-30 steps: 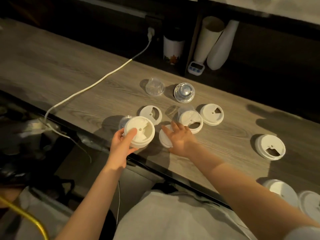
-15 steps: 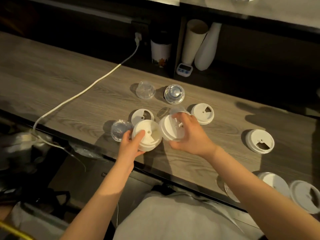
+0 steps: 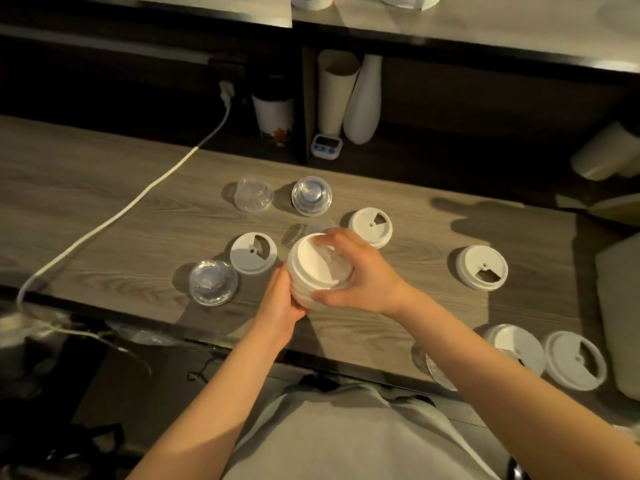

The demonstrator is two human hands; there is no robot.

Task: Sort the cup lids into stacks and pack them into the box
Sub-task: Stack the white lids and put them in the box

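Lids held side by side half a second ago are now joined in one white stack point(image 3: 313, 271), near the middle of the table's point(image 3: 104, 202) near edge. Left hand point(image 3: 281, 306) wraps the stack's side, fingers curled around it. Right hand point(image 3: 362, 277) grips the top lid's rim from above.
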